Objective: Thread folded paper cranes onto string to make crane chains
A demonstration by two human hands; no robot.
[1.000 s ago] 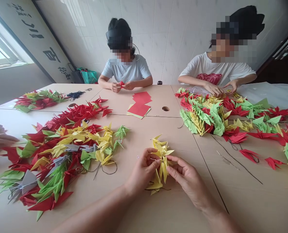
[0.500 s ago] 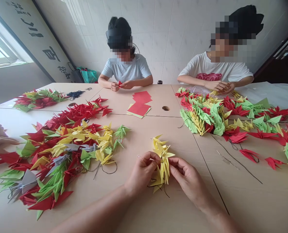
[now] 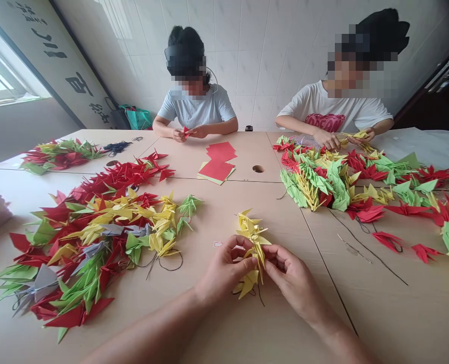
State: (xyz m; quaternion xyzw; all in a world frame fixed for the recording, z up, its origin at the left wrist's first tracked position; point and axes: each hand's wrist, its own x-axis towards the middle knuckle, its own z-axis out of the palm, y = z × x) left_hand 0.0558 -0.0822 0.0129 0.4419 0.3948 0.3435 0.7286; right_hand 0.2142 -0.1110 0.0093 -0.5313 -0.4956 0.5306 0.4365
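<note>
Closer now, hands (image 3: 224, 270) cover the middle of yellow paper cranes (image 3: 251, 227).

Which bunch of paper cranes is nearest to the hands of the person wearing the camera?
The yellow bunch, held between the left hand and right hand; the other large piles lie farther away, mixing red, green and yellow.

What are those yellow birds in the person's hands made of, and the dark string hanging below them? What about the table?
The yellow cranes look like thin folded paper: matte, with crisp creases and sharp points. The dark thread seems to be fine cord, too thin to tell its fibre. The table looks like smooth, pale wood or wood-effect laminate, with a faint sheen.
</note>
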